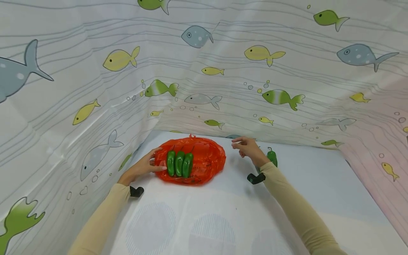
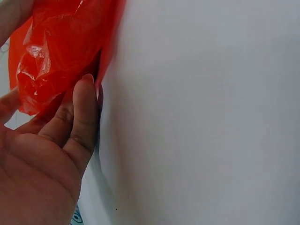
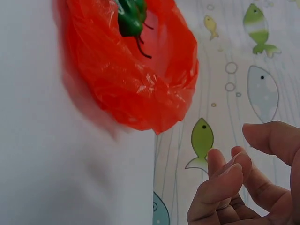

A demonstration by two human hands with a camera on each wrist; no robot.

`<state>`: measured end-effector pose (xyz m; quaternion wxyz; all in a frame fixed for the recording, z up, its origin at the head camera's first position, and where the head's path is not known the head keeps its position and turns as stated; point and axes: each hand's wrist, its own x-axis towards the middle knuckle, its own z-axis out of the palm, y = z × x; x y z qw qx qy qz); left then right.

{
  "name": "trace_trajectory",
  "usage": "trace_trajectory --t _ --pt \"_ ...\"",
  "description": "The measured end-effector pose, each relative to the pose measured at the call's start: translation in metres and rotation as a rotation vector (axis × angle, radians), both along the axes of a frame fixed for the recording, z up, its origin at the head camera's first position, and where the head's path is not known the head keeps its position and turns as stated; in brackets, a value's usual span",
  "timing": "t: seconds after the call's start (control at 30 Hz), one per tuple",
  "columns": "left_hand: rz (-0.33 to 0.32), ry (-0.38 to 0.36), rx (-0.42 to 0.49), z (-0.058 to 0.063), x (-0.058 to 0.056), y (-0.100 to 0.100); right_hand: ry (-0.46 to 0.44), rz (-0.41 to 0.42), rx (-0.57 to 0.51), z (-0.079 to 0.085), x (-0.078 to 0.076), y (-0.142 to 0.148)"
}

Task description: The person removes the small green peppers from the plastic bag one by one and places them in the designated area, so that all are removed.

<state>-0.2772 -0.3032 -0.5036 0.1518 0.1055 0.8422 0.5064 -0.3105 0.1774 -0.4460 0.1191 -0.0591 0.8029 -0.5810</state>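
Observation:
A red plastic bag (image 1: 213, 152) lies spread wide on the table, its rim rolled into a ring. Three green chili peppers (image 1: 179, 164) rest side by side inside it, toward the left. My left hand (image 1: 143, 168) holds the bag's left edge, thumb over the rim near the peppers and fingers along the outer side. In the left wrist view those fingertips (image 2: 85, 84) reach under the crumpled red plastic. My right hand (image 1: 250, 149) hovers right of the bag, empty, its fingers loosely bent. Another green pepper (image 1: 272, 157) lies beyond the right wrist, partly hidden by it.
A white table (image 1: 191, 202) with large pale circles spreads toward me. Fish-printed curtains (image 1: 236, 81) rise right behind the bag and along the left side. A black wrist device (image 1: 256, 178) sits under each forearm.

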Motion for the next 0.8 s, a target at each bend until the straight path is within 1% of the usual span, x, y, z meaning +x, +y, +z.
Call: trace_trajectory --t 0.2,0.43,0.67,0.8 --pt "0.009 -0.013 -0.003 -0.002 0.0 0.0 -0.003 0.039 -0.001 -0.003 0.002 -0.02" --pt "0.015 -0.019 0.005 -0.002 0.0 0.001 -0.014 0.04 0.019 -0.002 0.002 -0.043" --pt "0.026 -0.039 -0.01 0.0 0.002 0.001 0.003 0.091 -0.01 -0.002 0.004 -0.063" --pt "0.028 -0.042 -0.018 0.001 0.003 0.003 -0.005 0.123 -0.018 -0.004 0.005 -0.073"
